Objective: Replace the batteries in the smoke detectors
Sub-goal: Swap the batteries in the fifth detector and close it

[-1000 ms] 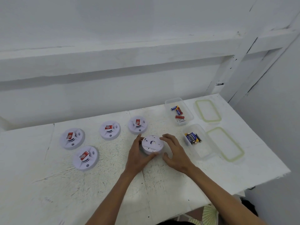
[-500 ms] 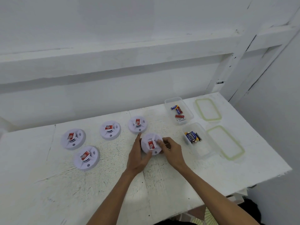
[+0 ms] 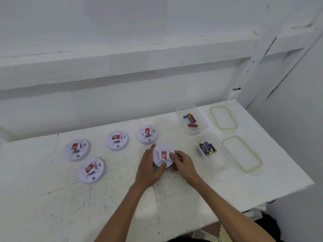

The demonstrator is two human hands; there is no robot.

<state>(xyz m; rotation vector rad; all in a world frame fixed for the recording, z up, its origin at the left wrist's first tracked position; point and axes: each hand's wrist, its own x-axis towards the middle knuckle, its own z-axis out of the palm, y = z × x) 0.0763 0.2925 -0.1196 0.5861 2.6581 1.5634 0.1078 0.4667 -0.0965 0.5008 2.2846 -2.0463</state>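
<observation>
A round white plastic smoke detector (image 3: 163, 155) with a red label on its face sits face up at the scuffed, white-painted bench (image 3: 104, 206), and both hands are on it. Whether it rests on the bench or is raised just clear of it cannot be told. The left hand (image 3: 148, 169) cups its left side, forefinger laid along the far-left rim and thumb pressed on the near rim. The right hand (image 3: 183, 163) grips it from the right with curled fingers, one fingertip (image 3: 172, 154) on the top just beside the red label.

Just beyond this held detector and slightly left lies a second white detector (image 3: 147, 134). A third white detector (image 3: 117, 140) is further left. Well to the left lie a fourth white detector (image 3: 77, 149) and, nearer the person, a fifth white detector (image 3: 91, 170). All four lie face up with red labels showing.

Near the held detector on its right, a clear plastic box (image 3: 222, 159) holds dark blue batteries (image 3: 207, 147) bunched at its far-left end. Beyond and to the right, a second clear plastic box (image 3: 185, 108) holds red and blue batteries (image 3: 191, 119). Further right of the held detector, past the boxes, lie a far clear lid with a pale green seal (image 3: 223, 117) and a near clear lid with a pale green seal (image 3: 243, 153).
</observation>
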